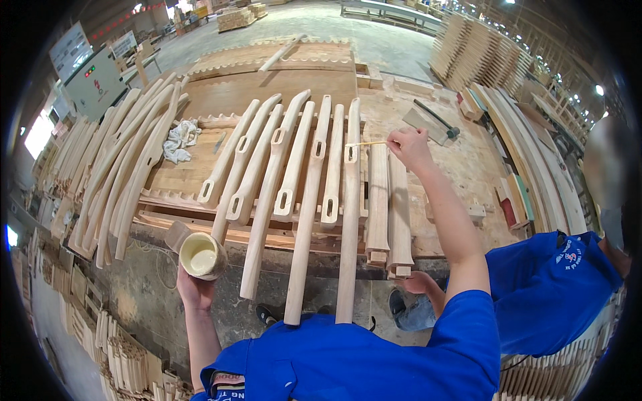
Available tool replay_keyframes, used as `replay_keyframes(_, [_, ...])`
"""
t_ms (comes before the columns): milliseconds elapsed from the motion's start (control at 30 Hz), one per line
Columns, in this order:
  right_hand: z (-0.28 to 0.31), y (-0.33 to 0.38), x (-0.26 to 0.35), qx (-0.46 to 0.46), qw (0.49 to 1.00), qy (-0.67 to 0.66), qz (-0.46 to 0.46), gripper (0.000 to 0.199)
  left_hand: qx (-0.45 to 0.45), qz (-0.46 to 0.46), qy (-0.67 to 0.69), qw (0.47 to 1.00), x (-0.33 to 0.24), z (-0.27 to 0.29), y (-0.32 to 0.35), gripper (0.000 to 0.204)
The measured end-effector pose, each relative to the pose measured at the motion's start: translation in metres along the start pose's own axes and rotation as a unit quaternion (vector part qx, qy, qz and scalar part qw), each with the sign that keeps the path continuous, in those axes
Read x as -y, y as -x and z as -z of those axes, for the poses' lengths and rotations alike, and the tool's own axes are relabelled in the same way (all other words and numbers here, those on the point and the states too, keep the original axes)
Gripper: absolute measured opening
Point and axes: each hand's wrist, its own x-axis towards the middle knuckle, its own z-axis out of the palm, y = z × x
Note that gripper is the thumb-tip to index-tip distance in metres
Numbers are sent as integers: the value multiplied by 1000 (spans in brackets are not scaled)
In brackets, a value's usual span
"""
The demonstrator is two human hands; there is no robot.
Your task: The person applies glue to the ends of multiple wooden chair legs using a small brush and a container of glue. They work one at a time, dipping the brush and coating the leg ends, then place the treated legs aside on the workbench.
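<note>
- We see our left hand (194, 286) wrapped around a small round light-coloured cup (201, 255), held low in front of the near edge of the wide plywood-topped desk (468, 167).
- The cup is open at the top and holds a pale cream, glossy liquid that fills it nearly to the rim; we cannot tell what the liquid is.
- Our right hand (409, 146) is stretched out over the desk, its fingers pinched on a thin pale wooden stick (367, 143).
- The stick lies nearly level and points to our left; its far tip sits at the slot near the upper end of a long curved pale wooden piece (350, 207).
- That piece belongs to a row of similar slotted curved wooden pieces (287, 180), laid side by side on the desk with their near ends hanging over its edge.
- Just right of them lie two shorter, straighter wooden rails (389, 207) with tenoned near ends.
- A crumpled white rag (179, 139) lies on the desk to the left, well apart from both hands.
- A bundle of more curved wooden pieces (124, 167) leans at the desk's left end.
- A flat metal scraper with a dark handle (431, 120) rests beyond our right hand.
- A person in a blue shirt (548, 294) stands at our right.
</note>
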Motion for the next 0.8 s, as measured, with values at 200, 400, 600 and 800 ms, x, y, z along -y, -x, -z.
replay_keyframes(200, [15,2,-4,48,990,-102,90,8,-12,-4,1,1000,-3,4,6,43])
replay_keyframes(400, [12,4,-8,-54,997,-16,53,7,-14,-1,0,1000,1,8,2,42])
replay_keyframes(600, [18,18,-3,1,992,-80,97,7,-22,-13,4,1000,-3,7,5,42])
replay_keyframes(800, [0,13,-1,-100,994,3,41,8,4,-6,-1,1000,0,7,0,42])
